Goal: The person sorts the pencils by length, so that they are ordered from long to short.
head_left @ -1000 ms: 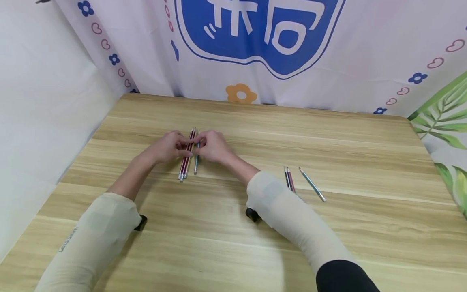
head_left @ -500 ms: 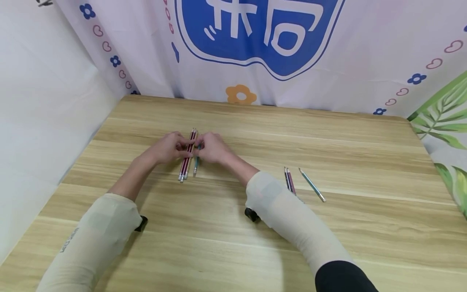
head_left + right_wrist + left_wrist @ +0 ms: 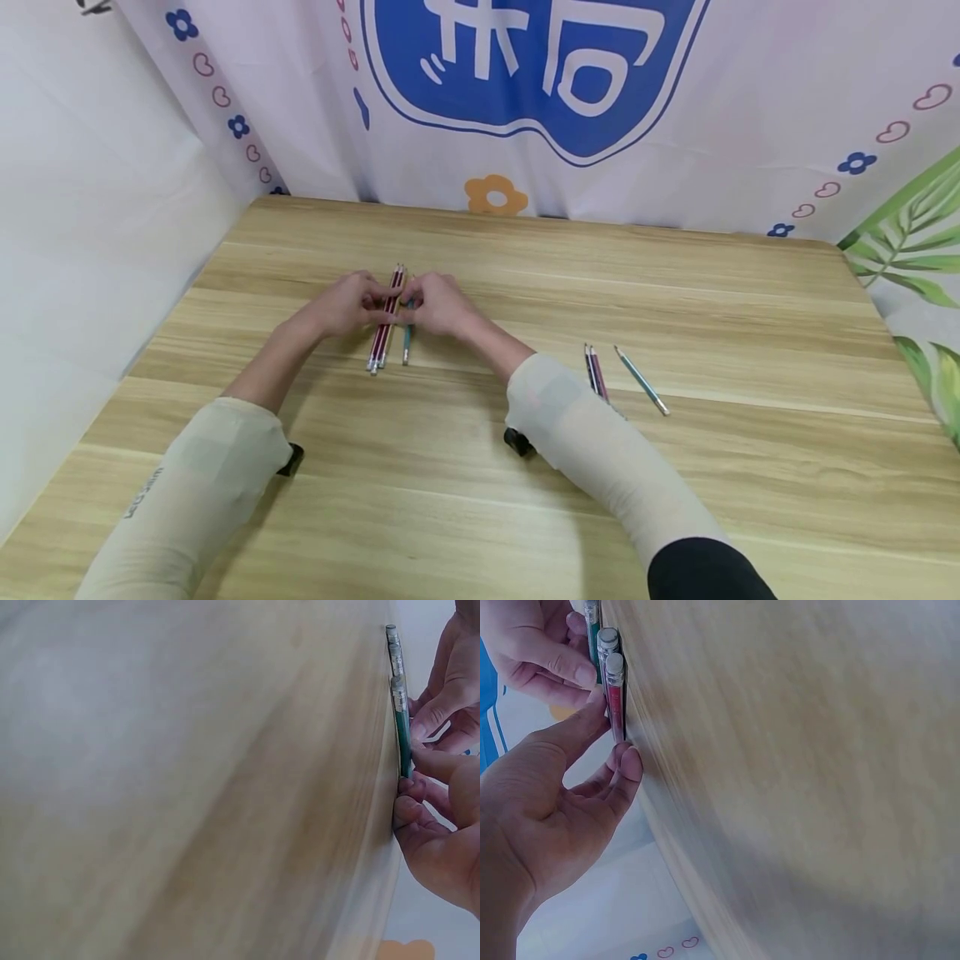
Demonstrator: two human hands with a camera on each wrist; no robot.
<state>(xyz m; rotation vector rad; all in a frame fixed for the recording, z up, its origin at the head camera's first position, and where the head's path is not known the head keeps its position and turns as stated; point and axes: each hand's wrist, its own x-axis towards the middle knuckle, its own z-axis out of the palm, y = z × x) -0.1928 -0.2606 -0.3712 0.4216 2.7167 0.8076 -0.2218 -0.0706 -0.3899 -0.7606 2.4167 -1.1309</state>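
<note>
Several dark red striped pencils (image 3: pixel 379 343) lie side by side on the table, eraser ends toward me. My left hand (image 3: pixel 345 304) holds this bundle between thumb and fingers; the left wrist view shows the fingertips around a red pencil (image 3: pixel 616 701). Just right of the bundle, a teal pencil (image 3: pixel 407 343) lies nearly parallel, a narrow gap showing at its eraser end. My right hand (image 3: pixel 442 304) pinches it, and the right wrist view shows the teal pencil (image 3: pixel 403 739) at those fingertips. The hands meet, partly hiding the pencils' middles.
Right of the right forearm lie another teal pencil (image 3: pixel 642 380) and a pair of dark and red pencils (image 3: pixel 596 369), partly hidden by the sleeve. The wooden table (image 3: pixel 360 517) ends at a printed cloth (image 3: pixel 637 187) behind.
The teal pencil's eraser end has shifted slightly toward me and right, away from the red bundle. Both hands have stayed almost still.
</note>
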